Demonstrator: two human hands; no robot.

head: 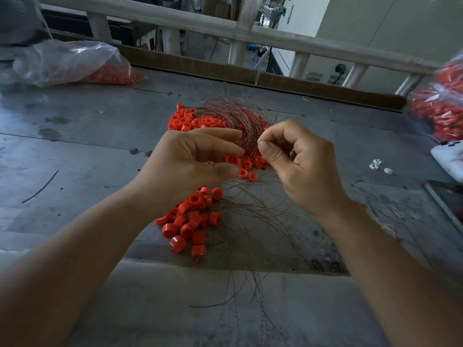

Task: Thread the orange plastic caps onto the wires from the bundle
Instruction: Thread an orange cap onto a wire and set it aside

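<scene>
Your forearms frame the trailing wires (253,249) fanning toward the bottom edge, which run up to the threaded caps (190,221) heaped at lower centre. Judging by that heap, a good number are done. Above it, your right hand (298,161) pinches a wire (257,137) between thumb and forefinger, drawn from the wire bundle (233,116) at frame centre. Your left hand (198,159) curls thumb toward fingers just beside it; whether it holds a cap, I cannot tell. Loose orange caps (185,120) under the bundle and a full bag (70,61) at upper left suggest plenty remains.
</scene>
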